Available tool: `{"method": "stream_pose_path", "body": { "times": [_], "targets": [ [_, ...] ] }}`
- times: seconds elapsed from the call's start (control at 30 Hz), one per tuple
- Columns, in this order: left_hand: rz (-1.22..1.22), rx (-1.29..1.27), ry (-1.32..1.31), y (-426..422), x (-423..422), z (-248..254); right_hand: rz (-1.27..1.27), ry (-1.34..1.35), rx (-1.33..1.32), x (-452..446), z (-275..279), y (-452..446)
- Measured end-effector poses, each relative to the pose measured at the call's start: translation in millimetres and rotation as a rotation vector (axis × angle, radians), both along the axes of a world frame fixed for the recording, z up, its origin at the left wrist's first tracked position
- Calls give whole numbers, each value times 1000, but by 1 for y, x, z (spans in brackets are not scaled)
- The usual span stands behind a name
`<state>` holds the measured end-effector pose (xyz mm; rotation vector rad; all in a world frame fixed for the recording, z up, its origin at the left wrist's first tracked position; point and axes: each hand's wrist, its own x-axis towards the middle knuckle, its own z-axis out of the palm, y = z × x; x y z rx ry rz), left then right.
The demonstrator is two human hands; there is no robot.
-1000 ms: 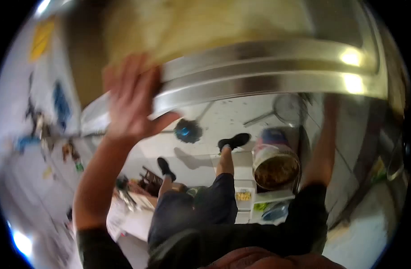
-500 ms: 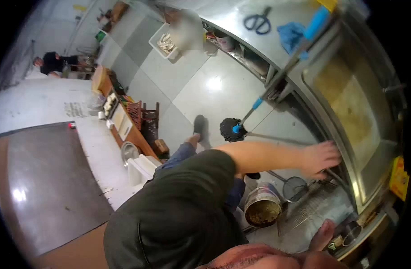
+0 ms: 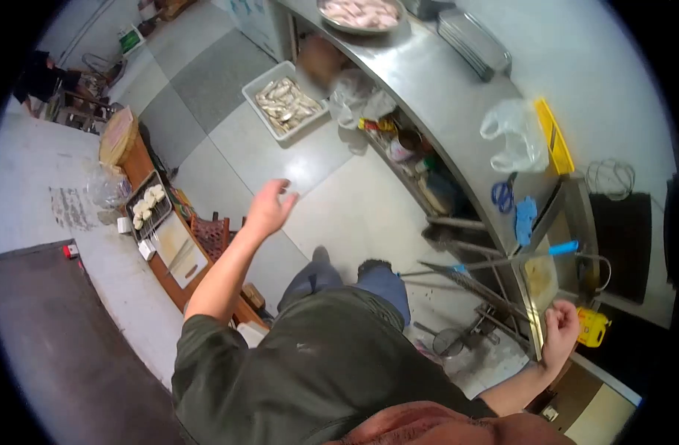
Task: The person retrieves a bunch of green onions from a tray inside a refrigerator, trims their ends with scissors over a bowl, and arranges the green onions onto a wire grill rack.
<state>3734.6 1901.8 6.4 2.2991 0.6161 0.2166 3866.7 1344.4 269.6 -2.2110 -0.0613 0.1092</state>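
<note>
My left hand [image 3: 271,210] is raised over the floor on the left, its fingers apart and nothing in it. My right hand [image 3: 562,331] is at the near corner of a metal basin [image 3: 534,326] with a yellowish inside. Its fingers are curled, and what they grip, if anything, is hidden. Just beyond that hand is a yellow box-like object [image 3: 593,328]. A mop handle [image 3: 495,261] with a blue end lies across the basin. On the floor beside it rests a round mesh strainer [image 3: 449,342].
A steel counter [image 3: 436,96] carries blue scissors [image 3: 503,196], a blue cloth [image 3: 525,220] and a plastic bag [image 3: 516,137]. A crate of fish [image 3: 287,106] stands on the floor. To the left is a cutting board [image 3: 180,252] with a knife. A person [image 3: 39,81] is at the far left.
My left hand has swung from the basin's side far to the left. My right hand has come up to the basin's corner. My body and view have turned, showing more of the counter.
</note>
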Motion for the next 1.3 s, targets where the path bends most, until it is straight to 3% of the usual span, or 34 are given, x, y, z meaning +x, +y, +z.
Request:
{"method": "stream_pose_path", "body": {
  "times": [0.13,0.17,0.3,0.43,0.5,0.53,0.57,0.6,0.63,0.67,0.73,0.8,0.87,0.9,0.97,1.1,1.13,1.17,1.2,1.23,1.27,1.3],
  "targets": [
    [191,-7,-200,130,18,41,407,184,162,66,17,182],
    [192,-5,-161,159,17,38,543,219,201,85,14,219],
    [289,25,60,282,-18,14,704,296,336,160,-11,394],
    [925,-1,334,337,-159,-67,992,351,291,247,-67,627],
    [1326,-221,373,300,-221,-90,1163,369,209,270,-92,768],
    [1469,-295,353,267,-271,-134,1259,380,180,276,-107,839],
    [1572,-461,369,247,-246,-77,1310,383,151,274,-120,908],
    [1746,-393,505,205,-290,-142,1358,386,123,267,-130,981],
    [1640,-606,746,187,-289,-122,1396,369,113,258,-133,1050],
    [1117,-176,955,137,-321,-164,1426,355,101,244,-134,1119],
    [1131,-462,1021,111,-308,-179,1472,394,106,217,-130,1247],
    [1399,-789,893,137,-281,-189,1517,268,-35,190,-117,1373],
    [1645,-973,679,199,-255,-199,1545,321,31,156,-108,1489],
    [1760,-1018,541,238,-244,-208,1562,347,62,141,-101,1547],
    [1948,-1011,248,321,-225,-217,1572,152,76,113,-89,1663],
    [2143,-835,-177,453,-253,-200,1574,10,155,43,-23,1850],
    [2219,-703,-193,470,-259,-184,1536,-289,205,32,-24,1918],
    [2292,-566,-208,486,-262,-155,1606,-223,225,18,-8,1965],
    [2421,-408,-473,522,-236,-99,1602,-213,236,-2,17,1989],
    [2543,-376,-561,560,-210,-41,1604,-199,249,-24,39,2013],
    [2646,-298,-554,572,-194,-28,1617,-221,313,-43,49,2046],
    [2674,-13,-572,555,-183,-60,1631,-245,380,-59,61,2087]
  ]
}}
